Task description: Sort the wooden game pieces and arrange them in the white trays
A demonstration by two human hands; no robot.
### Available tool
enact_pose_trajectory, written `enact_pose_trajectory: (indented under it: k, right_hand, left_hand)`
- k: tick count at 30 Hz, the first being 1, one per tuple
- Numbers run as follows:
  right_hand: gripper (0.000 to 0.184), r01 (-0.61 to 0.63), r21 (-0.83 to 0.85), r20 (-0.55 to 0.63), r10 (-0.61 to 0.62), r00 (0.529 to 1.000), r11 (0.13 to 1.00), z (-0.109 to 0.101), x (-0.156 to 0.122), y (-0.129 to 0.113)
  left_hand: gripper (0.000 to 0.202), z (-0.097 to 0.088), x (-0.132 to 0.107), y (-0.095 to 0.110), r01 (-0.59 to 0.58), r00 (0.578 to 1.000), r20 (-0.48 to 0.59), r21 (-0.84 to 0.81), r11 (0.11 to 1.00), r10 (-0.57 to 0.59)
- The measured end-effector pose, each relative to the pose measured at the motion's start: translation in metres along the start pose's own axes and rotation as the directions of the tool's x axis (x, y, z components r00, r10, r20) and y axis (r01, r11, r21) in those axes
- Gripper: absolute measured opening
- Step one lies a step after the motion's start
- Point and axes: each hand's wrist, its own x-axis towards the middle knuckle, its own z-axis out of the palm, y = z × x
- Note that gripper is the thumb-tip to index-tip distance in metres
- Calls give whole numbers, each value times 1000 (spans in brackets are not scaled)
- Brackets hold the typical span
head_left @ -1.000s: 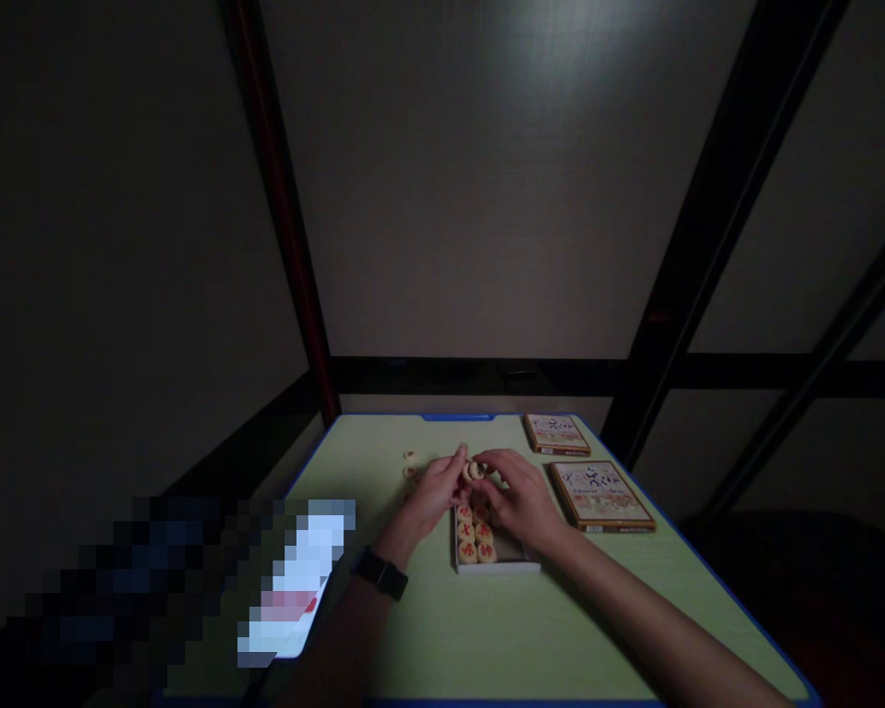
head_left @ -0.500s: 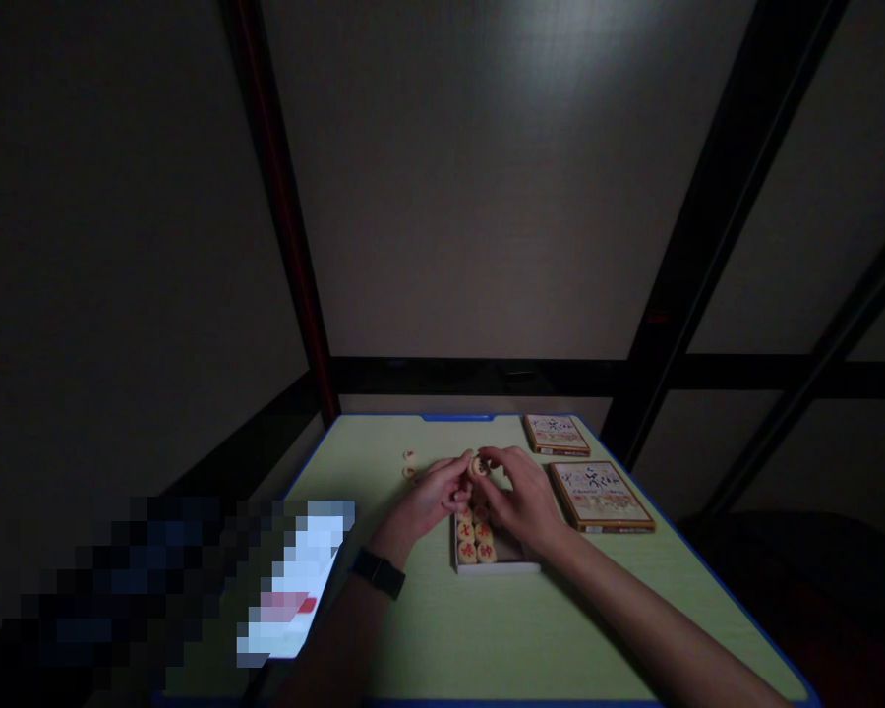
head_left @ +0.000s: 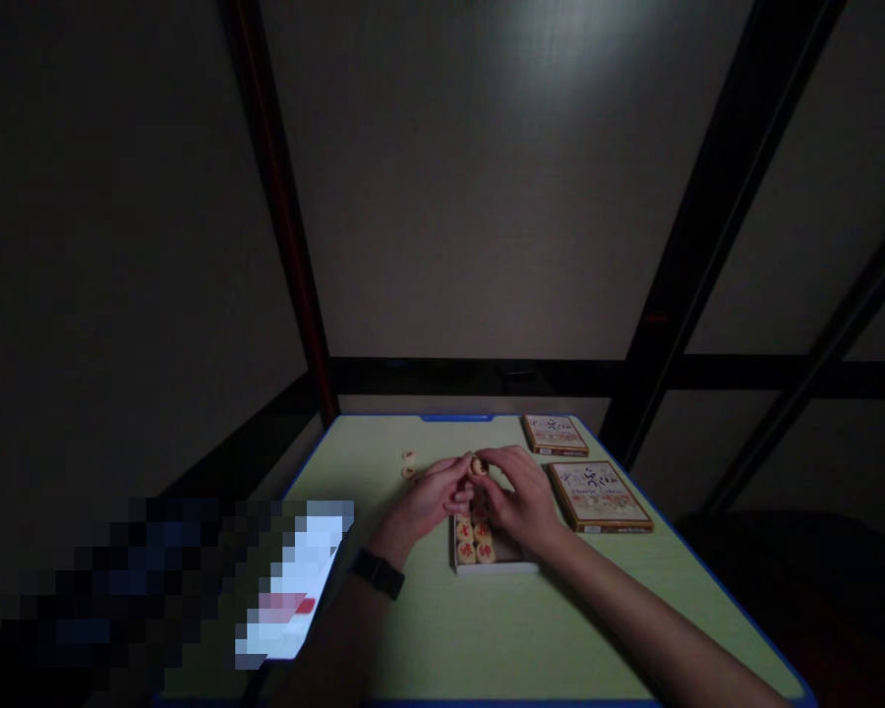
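Between the fingertips of my left hand (head_left: 440, 497) and my right hand (head_left: 520, 497) is a round wooden Chinese chess piece (head_left: 478, 467) with a dark character. Both hands are closed on it, held above an open white box tray (head_left: 512, 567). Several chess pieces (head_left: 475, 543) with red characters lie in rows along the tray's left side. My right hand hides part of the tray. Two loose chess pieces (head_left: 408, 456) rest on the table beyond my left hand, one partly covered by it.
On the right of the green, blue-edged table (head_left: 560, 639) lie a nearer Chinese chess box (head_left: 601, 495) and a farther box (head_left: 555, 434). A lit screen (head_left: 299, 580), blurred out, is at the left. A wall (head_left: 472, 197) stands behind the table.
The chess piece has turned slightly between my fingers, so its dark character now faces more to the right. Both hands have stayed nearly in place.
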Motion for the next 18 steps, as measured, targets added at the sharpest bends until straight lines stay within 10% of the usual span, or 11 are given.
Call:
enact_pose_trajectory:
  k: [18]
  right_hand:
    - [22,45,27,36,-46,998,999,-2,1,-1]
  left_hand:
    - [45,1,-1,0,36,999,4,49,998,-36]
